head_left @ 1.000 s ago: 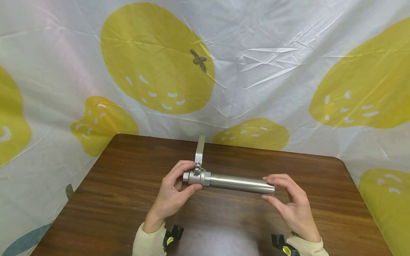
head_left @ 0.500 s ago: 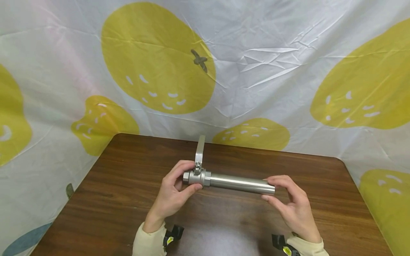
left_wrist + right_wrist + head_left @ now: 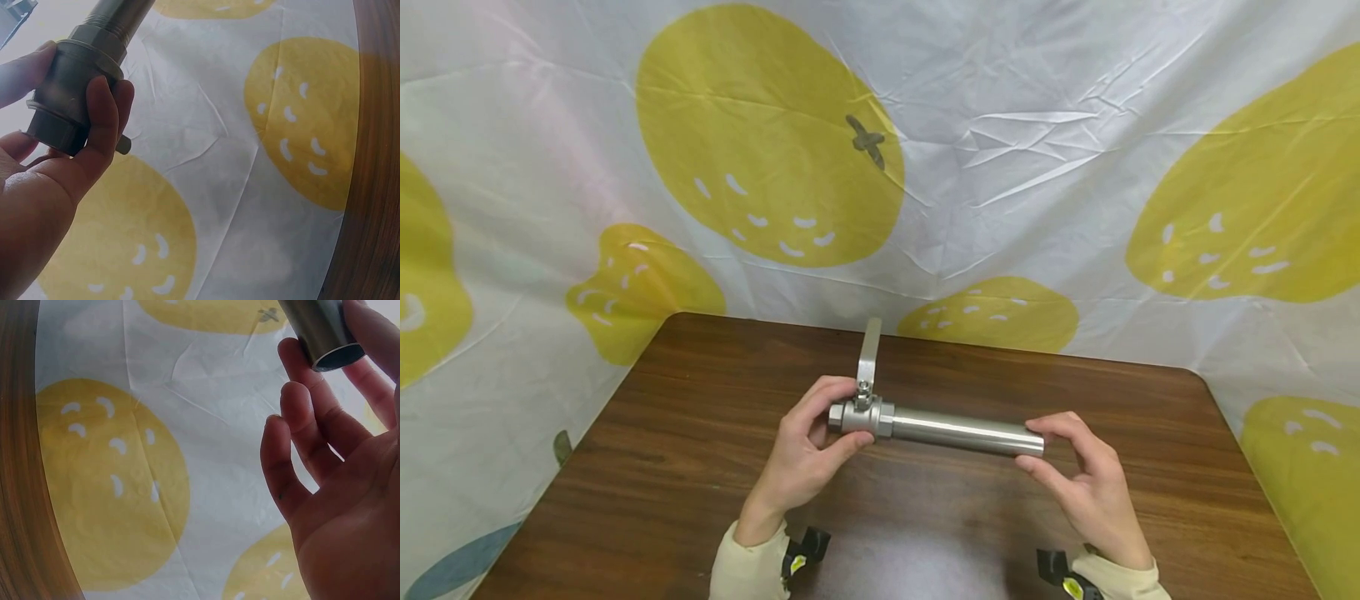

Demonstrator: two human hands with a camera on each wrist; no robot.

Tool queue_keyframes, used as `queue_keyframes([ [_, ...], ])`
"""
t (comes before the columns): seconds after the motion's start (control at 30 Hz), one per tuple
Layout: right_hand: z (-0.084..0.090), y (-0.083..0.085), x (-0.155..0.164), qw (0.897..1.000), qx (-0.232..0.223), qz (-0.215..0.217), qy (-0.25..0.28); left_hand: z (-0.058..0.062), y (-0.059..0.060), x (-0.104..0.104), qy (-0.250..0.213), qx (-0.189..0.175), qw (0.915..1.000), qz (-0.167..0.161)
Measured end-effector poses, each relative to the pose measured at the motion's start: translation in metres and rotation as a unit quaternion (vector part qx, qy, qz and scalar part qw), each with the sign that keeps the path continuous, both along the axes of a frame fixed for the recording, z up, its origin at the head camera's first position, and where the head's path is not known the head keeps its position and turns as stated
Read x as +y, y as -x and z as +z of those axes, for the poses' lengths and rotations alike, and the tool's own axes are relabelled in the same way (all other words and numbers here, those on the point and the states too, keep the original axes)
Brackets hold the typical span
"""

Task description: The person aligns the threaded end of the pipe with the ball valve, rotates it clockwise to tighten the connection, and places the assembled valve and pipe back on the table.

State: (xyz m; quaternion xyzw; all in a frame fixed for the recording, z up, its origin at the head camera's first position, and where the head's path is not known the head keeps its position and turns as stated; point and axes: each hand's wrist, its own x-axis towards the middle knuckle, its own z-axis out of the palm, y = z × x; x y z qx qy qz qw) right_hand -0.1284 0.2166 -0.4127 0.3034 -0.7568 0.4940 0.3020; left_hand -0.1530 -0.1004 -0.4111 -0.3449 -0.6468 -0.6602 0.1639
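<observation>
A steel ball valve [image 3: 859, 415] with a flat lever handle [image 3: 868, 350] is joined to a shiny metal pipe [image 3: 958, 431] running off to its right. My left hand [image 3: 805, 458] grips the valve body between thumb and fingers; the left wrist view shows threads [image 3: 109, 25] where the pipe meets the valve. At the far end, my right hand [image 3: 1093, 483] pinches the pipe between thumb and fingers. The pipe's open end [image 3: 340, 357] faces the palm in the right wrist view, with several other fingers held apart from it. The lever points away toward the back.
Valve and pipe are held above a brown wood-grain table [image 3: 700, 375]. A white cloth [image 3: 1000, 208] printed with yellow fruit hangs behind the table and along its sides. Black straps [image 3: 805, 550] are worn at both wrists, over pale sleeves [image 3: 748, 567].
My right thumb and fingers have shifted slightly around and toward the pipe's right end. The left hand, valve and lever stay almost where they were.
</observation>
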Motion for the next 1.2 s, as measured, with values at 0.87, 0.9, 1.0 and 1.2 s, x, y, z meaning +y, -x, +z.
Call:
queue_keyframes([
  [0.87,-0.0027,-0.0015,0.0009,0.999,-0.024,-0.008,-0.023,0.0001,0.0005,0.0004,-0.002,-0.004,0.9998,-0.020],
  [0.9,-0.0023,-0.0017,0.0009,0.999,-0.024,-0.008,-0.024,0.0001,0.0006,0.0003,-0.002,-0.004,0.9998,-0.020],
  [1.0,-0.0016,-0.0022,0.0011,0.999,-0.024,0.001,-0.024,-0.0003,0.0009,0.0001,0.000,-0.004,0.9998,-0.019],
  [1.2,-0.0008,-0.0012,0.0007,1.000,-0.015,0.014,-0.022,0.0001,0.0008,-0.0003,0.003,-0.007,0.9998,-0.019],
])
